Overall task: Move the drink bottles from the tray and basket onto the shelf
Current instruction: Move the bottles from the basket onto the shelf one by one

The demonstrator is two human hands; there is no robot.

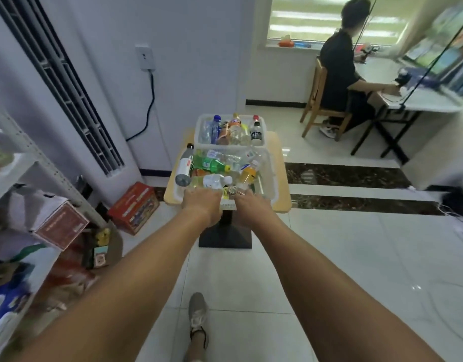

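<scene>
L hand [203,202] and R hand [251,201] at near rim of tray [271,178]; fingers hidden, grip can't be told. Bottles [212,163] piled lying in tray, others upright in far basket [201,121]. Shelf [10,176] at left. Judged: plastic, light, slick, dentable; take mid-body.

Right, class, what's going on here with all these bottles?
A person is reaching both arms towards a small table. The left hand and right hand are at the near edge of a clear tray piled with drink bottles lying on their sides. Whether either hand has gripped one cannot be told. Behind the tray, a basket holds more bottles standing upright. The shelf is off to the left. Someone else sits at a desk in the background.
</scene>
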